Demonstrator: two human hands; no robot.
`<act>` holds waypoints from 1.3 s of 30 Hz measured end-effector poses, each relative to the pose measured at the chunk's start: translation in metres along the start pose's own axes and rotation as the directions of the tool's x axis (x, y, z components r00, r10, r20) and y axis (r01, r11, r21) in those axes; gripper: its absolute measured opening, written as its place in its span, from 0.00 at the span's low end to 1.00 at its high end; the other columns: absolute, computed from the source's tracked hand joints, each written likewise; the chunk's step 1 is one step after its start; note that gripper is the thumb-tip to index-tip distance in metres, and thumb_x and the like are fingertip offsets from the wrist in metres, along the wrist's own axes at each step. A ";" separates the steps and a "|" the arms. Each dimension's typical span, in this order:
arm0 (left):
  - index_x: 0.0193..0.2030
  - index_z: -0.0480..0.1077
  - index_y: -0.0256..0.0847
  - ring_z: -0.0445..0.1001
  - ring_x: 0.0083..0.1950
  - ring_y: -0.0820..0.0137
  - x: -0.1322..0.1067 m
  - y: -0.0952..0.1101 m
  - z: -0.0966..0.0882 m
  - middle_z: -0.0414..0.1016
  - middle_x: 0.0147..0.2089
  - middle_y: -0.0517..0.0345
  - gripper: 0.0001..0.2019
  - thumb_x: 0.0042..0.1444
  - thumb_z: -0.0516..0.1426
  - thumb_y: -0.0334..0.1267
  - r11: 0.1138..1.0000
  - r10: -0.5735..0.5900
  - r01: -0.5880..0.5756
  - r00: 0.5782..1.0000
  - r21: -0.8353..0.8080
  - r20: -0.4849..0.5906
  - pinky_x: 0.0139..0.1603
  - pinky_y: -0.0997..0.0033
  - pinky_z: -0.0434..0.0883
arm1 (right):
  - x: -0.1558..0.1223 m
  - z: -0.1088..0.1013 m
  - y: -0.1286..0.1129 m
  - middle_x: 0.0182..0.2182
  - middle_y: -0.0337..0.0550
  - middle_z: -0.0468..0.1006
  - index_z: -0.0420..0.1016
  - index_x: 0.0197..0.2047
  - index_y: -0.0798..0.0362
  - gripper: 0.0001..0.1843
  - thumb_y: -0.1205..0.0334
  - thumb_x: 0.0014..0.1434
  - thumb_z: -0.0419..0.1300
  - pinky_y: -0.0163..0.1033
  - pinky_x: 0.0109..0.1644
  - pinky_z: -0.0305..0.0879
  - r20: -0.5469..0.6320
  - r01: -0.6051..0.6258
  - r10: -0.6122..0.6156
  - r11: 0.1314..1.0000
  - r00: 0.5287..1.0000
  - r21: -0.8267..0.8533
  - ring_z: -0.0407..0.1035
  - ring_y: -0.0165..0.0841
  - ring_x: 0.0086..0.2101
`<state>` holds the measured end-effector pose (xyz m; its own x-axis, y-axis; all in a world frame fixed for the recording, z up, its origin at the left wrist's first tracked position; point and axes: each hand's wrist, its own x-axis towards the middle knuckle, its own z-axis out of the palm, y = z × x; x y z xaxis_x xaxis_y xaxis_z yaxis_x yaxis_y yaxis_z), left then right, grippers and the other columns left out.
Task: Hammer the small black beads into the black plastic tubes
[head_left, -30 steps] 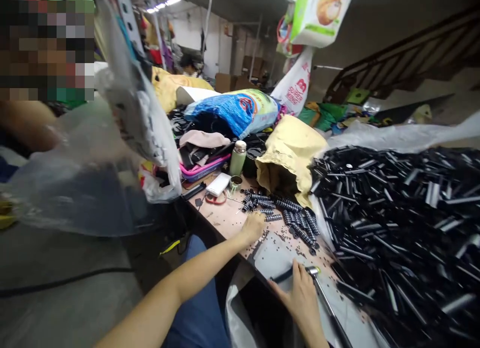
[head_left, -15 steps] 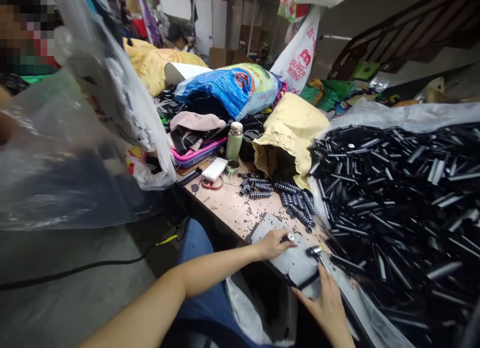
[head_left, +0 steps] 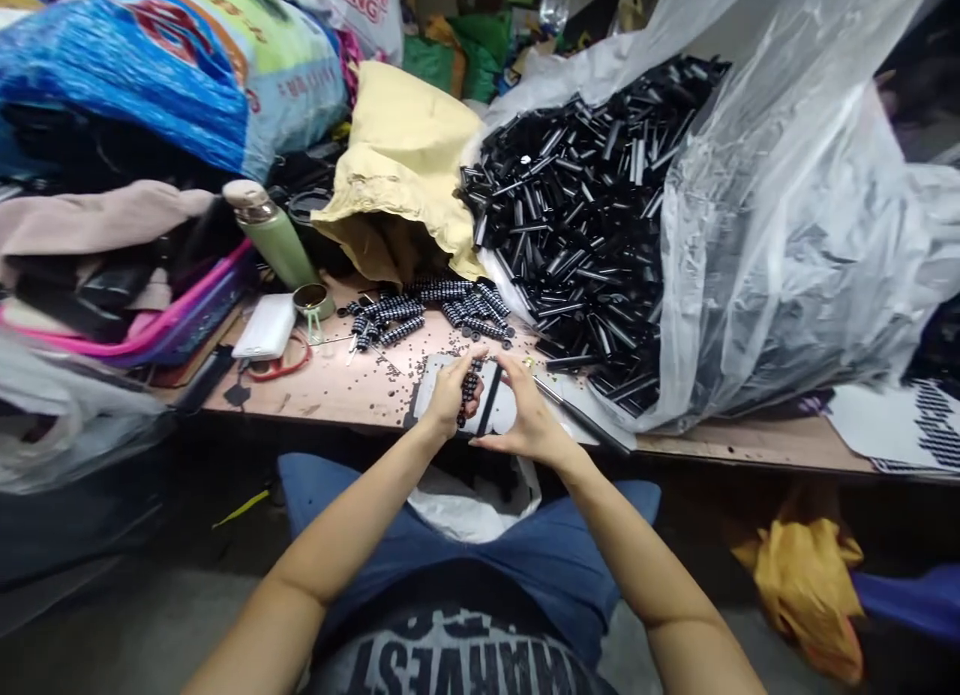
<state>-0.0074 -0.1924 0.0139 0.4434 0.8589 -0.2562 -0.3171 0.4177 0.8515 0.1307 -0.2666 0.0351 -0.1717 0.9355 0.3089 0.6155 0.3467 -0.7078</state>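
My left hand [head_left: 448, 393] is closed around a dark ridged stick [head_left: 468, 393], like the black-and-white ridged sticks [head_left: 397, 325] piled behind it on the table. A slim black tube [head_left: 490, 400] runs between the thumb and fingertips of my right hand [head_left: 529, 415], which span it from end to end. Both hands are over a pale grey plate [head_left: 431, 383] near the table's front edge. Just right of my right hand lies a small hammer [head_left: 585, 417], its handle pointing towards the front right; its head is partly hidden.
A big plastic bag [head_left: 765, 245] of short black tubes [head_left: 585, 225] stands right. A yellow sack [head_left: 405, 135] lies behind the ridged sticks. Left are a green thermos [head_left: 277, 240], its cup [head_left: 313, 301], red-handled scissors [head_left: 289, 360], a white box [head_left: 265, 327] and a pink-rimmed basket [head_left: 135, 347].
The view has swung to the right and down. My hands have come closer together over the plate. The ridged stick in my left hand shows more plainly now.
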 end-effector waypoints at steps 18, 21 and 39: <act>0.34 0.68 0.36 0.67 0.14 0.74 -0.010 0.004 0.006 0.65 0.18 0.64 0.19 0.53 0.60 0.54 0.989 -0.122 0.130 0.986 0.076 -0.112 0.14 0.78 0.65 | 0.007 0.024 0.000 0.63 0.58 0.55 0.42 0.67 0.56 0.58 0.61 0.39 0.70 0.52 0.67 0.51 0.051 -0.020 0.020 1.000 0.998 -0.014 0.52 0.46 0.64; 0.34 0.68 0.35 0.67 0.15 0.74 -0.005 -0.002 0.006 0.65 0.19 0.64 0.17 0.56 0.58 0.50 0.978 -0.191 0.199 0.975 0.065 -0.112 0.15 0.77 0.66 | 0.005 0.025 0.003 0.61 0.57 0.58 0.45 0.67 0.56 0.57 0.61 0.37 0.71 0.51 0.67 0.53 0.051 -0.068 0.068 0.998 0.996 0.000 0.54 0.45 0.62; 0.59 0.66 0.34 0.69 0.50 0.61 0.006 -0.064 -0.042 0.72 0.49 0.41 0.20 0.61 0.49 0.25 -0.162 0.205 -0.628 0.733 0.761 0.649 0.49 0.61 0.66 | -0.042 -0.003 0.063 0.51 0.64 0.68 0.66 0.53 0.62 0.22 0.56 0.60 0.57 0.59 0.58 0.56 -0.262 -0.517 0.447 0.706 0.855 -0.485 0.60 0.53 0.55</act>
<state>-0.0193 -0.2013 -0.0610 0.8037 0.5229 0.2840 0.4107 -0.8328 0.3711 0.1784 -0.2844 -0.0206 0.3296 0.9371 0.1145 0.8959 -0.2722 -0.3511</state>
